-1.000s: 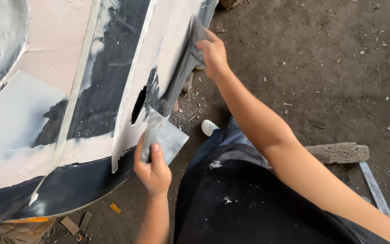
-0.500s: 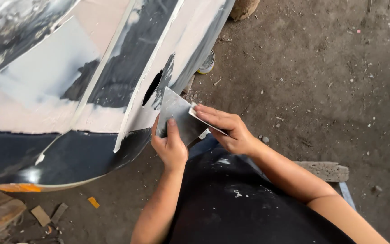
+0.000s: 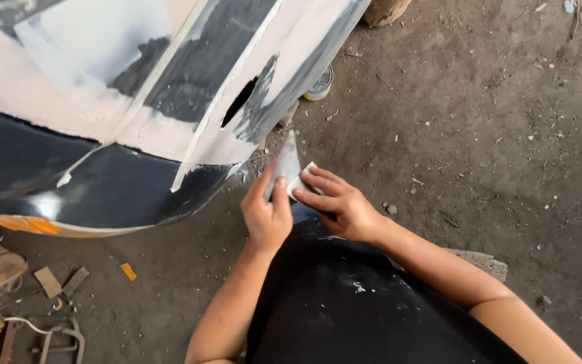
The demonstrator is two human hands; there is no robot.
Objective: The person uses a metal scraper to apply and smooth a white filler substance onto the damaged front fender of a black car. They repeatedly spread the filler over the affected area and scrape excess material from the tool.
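Grey scraper blade (image 3: 285,164), pinched by both hands, left (image 3: 266,214) & right (image 3: 339,205), nr filler-patched car panel (image 3: 170,87)

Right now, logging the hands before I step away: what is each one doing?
Left hand: closed on a grey flat spreader, held upright.
Right hand: fingers pinching a small pale spreader against the grey one.

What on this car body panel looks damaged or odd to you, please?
The car body panel has a dark, slit-shaped hole in its pale filler, and its finish is patchy: filler, grey and bare black areas meet unevenly.
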